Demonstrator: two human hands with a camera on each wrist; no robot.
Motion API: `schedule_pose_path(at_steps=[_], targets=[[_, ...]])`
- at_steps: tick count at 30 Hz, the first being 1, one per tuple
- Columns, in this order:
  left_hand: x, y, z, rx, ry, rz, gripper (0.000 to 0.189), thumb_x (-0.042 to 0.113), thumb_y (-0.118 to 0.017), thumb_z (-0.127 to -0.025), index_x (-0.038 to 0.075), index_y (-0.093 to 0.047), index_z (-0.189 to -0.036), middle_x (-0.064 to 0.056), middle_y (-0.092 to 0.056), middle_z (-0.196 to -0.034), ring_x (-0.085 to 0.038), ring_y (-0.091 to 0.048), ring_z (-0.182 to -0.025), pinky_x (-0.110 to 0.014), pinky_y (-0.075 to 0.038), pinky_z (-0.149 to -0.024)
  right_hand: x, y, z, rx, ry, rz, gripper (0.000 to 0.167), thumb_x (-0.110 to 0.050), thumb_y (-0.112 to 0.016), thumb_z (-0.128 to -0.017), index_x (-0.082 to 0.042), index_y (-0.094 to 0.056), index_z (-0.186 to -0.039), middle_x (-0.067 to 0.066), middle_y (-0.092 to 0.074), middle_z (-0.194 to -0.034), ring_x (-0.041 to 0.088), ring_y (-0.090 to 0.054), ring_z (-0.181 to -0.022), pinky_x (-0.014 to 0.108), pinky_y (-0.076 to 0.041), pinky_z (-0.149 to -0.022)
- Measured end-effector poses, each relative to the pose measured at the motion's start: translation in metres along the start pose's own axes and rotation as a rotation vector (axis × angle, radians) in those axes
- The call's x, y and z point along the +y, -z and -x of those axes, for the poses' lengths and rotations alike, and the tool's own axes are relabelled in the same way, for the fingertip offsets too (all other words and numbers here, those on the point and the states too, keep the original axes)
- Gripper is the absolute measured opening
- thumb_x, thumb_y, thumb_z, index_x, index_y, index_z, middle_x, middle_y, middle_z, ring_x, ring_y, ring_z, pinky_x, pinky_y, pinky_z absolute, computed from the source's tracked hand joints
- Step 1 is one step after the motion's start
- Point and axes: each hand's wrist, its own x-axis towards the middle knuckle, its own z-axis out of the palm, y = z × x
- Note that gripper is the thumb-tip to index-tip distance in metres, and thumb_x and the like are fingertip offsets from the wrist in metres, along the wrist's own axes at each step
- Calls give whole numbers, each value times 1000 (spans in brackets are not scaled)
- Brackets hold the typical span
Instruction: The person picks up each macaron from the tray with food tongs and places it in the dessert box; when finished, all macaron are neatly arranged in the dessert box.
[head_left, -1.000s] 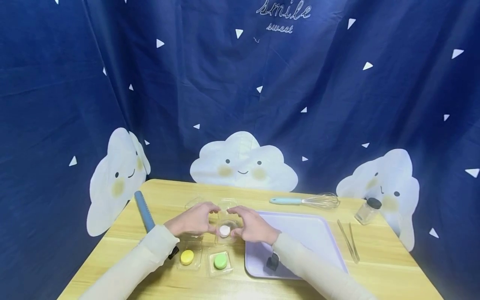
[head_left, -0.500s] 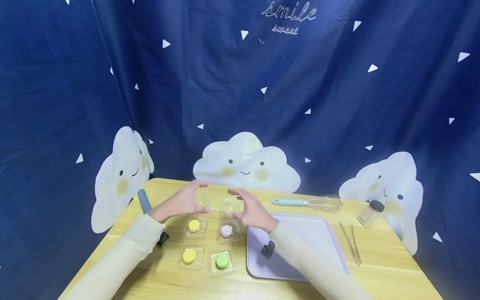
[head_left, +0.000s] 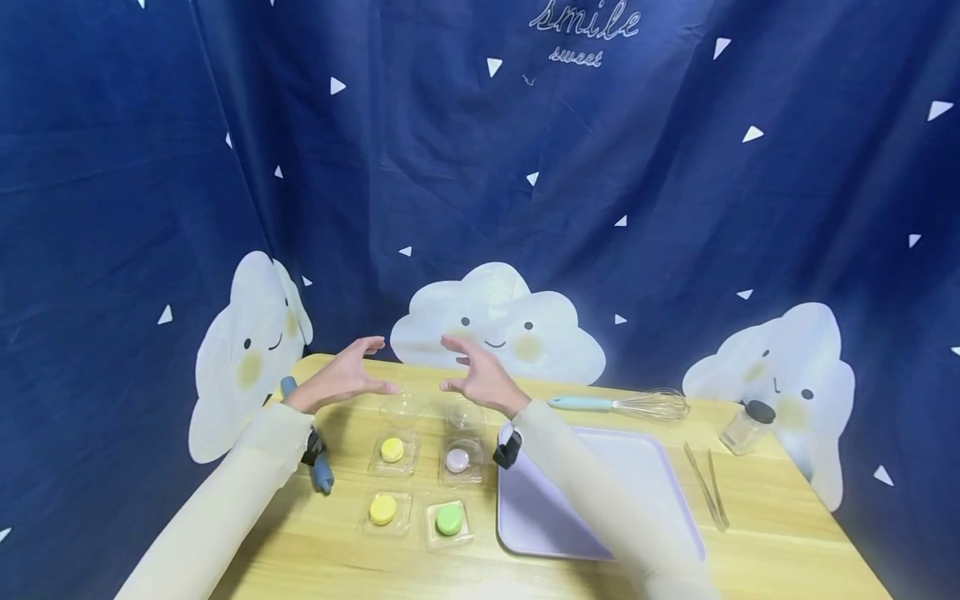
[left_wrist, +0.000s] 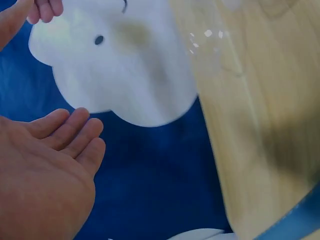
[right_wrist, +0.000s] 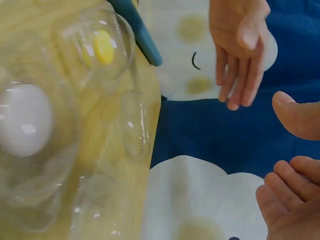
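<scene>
My left hand (head_left: 347,379) and right hand (head_left: 483,379) are raised over the table's back edge, palms toward each other, fingers spread and holding nothing. Below them lie clear plastic cases, each with a macaron: a yellow macaron (head_left: 392,450) and a lilac macaron (head_left: 457,460) in the back pair, another yellow macaron (head_left: 382,509) and a green macaron (head_left: 449,520) in front. Clear lids (head_left: 465,414) stand folded back behind the back pair. In the right wrist view the lilac macaron (right_wrist: 26,120) looks almost white inside its case.
A pale purple tray (head_left: 555,521) lies right of the cases, partly under my right sleeve. Beyond it are a whisk (head_left: 622,404), metal tongs (head_left: 708,487) and a black-lidded jar (head_left: 747,427). A long blue tool (head_left: 322,475) lies at left, partly behind my left wrist.
Both hands have left the back pair of cases, rising and moving toward the table's back edge. The back yellow macaron, hidden earlier by my left hand, now shows. Macarons stay in place.
</scene>
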Motion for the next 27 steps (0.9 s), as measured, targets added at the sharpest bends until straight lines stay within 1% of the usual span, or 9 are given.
schedule_pose_path(at_steps=[3,5,8,10,12,15,18,21,27], targets=[[-10,-1,-8,-37,45,5,108,43,-85,-79,-7,-27,-155,-27,-35,-160,-45,-34,-148,-61,-30,-123,2,-3,-16,-38,-15,-22,79,-7,-81,-83,-5,-42,-152,13,-51,-154,30,-50,-143,40,-47,-116],[-17,-4,-13,-66,92,14,111,46,-83,-79,-7,-24,-156,-27,-32,-161,-45,-33,-149,-60,-30,-123,6,-7,-25,-62,-17,-48,78,-4,-80,-83,-2,-42,-152,17,-50,-154,31,-48,-144,43,-45,-117],[-25,-11,-19,-108,170,12,116,53,-82,-78,-7,-21,-156,-29,-32,-160,-46,-34,-147,-60,-32,-122,14,-14,-36,-106,-31,-71,78,0,-78,-83,0,-41,-152,19,-49,-154,33,-47,-145,46,-43,-119],[-29,-17,-21,-135,214,14,116,52,-82,-78,-8,-21,-156,-31,-33,-159,-47,-36,-146,-60,-33,-121,19,-21,-42,-151,-59,-84,79,2,-77,-82,1,-40,-152,19,-47,-155,34,-45,-146,47,-41,-120],[-31,-23,-21,-150,236,-1,113,49,-82,-78,-10,-23,-154,-32,-35,-157,-47,-39,-144,-59,-36,-120,24,-28,-46,-203,-95,-85,80,3,-76,-81,1,-40,-152,19,-46,-156,34,-44,-146,47,-40,-121],[-33,-31,-21,-171,251,-13,109,44,-82,-78,-13,-26,-152,-35,-38,-155,-47,-42,-142,-58,-38,-118,32,-39,-50,-282,-138,-72,82,5,-75,-79,2,-39,-152,20,-44,-158,34,-42,-148,47,-39,-122],[-32,-37,-21,-188,248,-30,108,42,-83,-76,-15,-30,-150,-35,-42,-152,-47,-45,-139,-57,-41,-116,39,-47,-53,-344,-159,-30,84,6,-75,-78,3,-36,-153,20,-41,-159,34,-40,-149,47,-37,-123],[-29,-42,-21,-207,243,-45,106,43,-84,-74,-15,-35,-147,-33,-47,-149,-45,-49,-136,-56,-43,-114,44,-54,-56,-386,-177,6,88,6,-74,-78,2,-32,-155,19,-40,-161,34,-40,-150,48,-35,-124],[-28,-49,-22,-213,227,-102,96,43,-85,-72,-14,-45,-139,-28,-59,-137,-40,-57,-126,-51,-48,-109,50,-65,-57,-425,-210,51,93,7,-76,-74,0,-32,-156,18,-40,-161,33,-42,-148,45,-34,-125]])
